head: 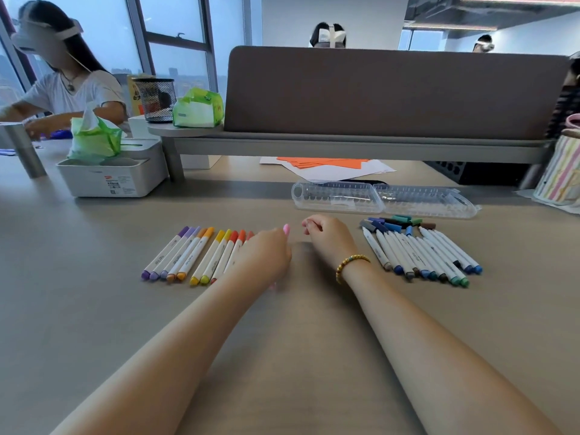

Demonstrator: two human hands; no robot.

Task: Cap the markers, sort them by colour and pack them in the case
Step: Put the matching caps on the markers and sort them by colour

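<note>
My left hand (263, 255) grips a pink marker; its pink cap (286, 229) sticks out past my fingers. Just to the right of that cap, my right hand (329, 238) rests on the table with fingers curled and nothing visible in them. A row of capped markers (188, 255) in purple, orange, yellow and red lies to the left, partly hidden under my left hand. On the right lie several uncapped blue, green and grey markers (420, 255), with loose caps (397, 223) heaped behind them. The clear plastic case (383, 199) lies open beyond my hands.
White and orange paper sheets (326, 166) lie behind the case under a desk shelf (345, 142). A white tissue box (116, 177) stands at the left, a striped cup (558, 174) at the right edge. Another person (62, 73) sits at the far left.
</note>
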